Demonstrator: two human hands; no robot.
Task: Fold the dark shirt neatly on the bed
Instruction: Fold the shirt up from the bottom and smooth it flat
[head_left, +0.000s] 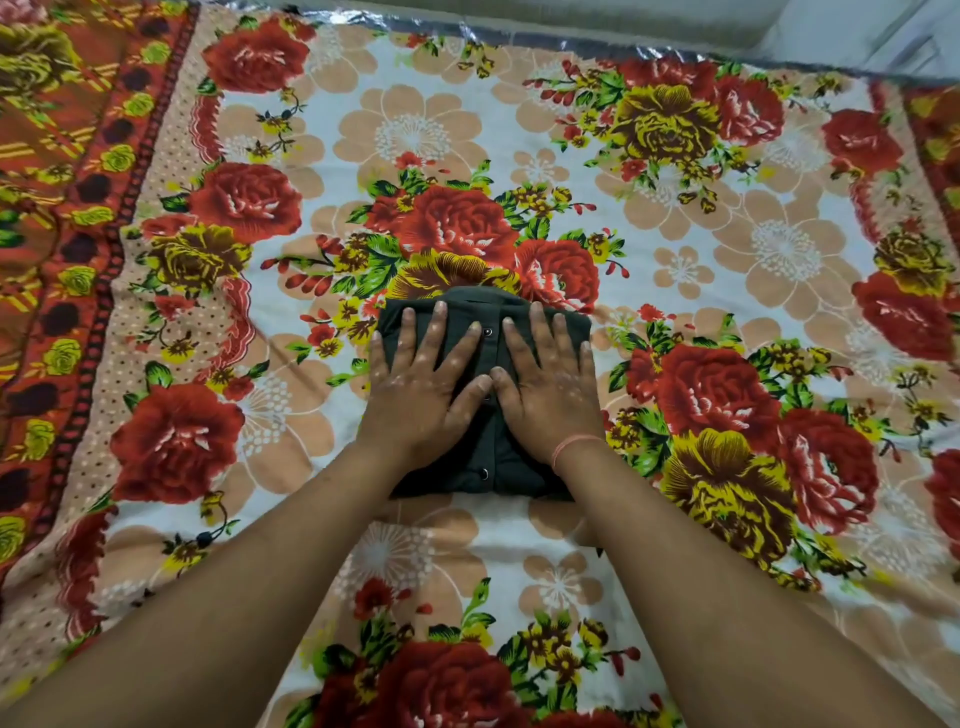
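Pressing flat with fingers spread, the left hand (422, 384) and right hand (549, 384) lie side by side, thumbs touching, on the folded dark shirt (488, 447) at mid-bed on the floral sheet (727, 218).

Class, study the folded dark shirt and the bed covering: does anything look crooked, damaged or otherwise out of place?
Nothing stands out. The dark button-front shirt lies folded into a compact rectangle on the floral bedsheet, its button strip running down the middle. The left hand and right hand press flat on it, fingers spread. The sheet shows only mild wrinkles.
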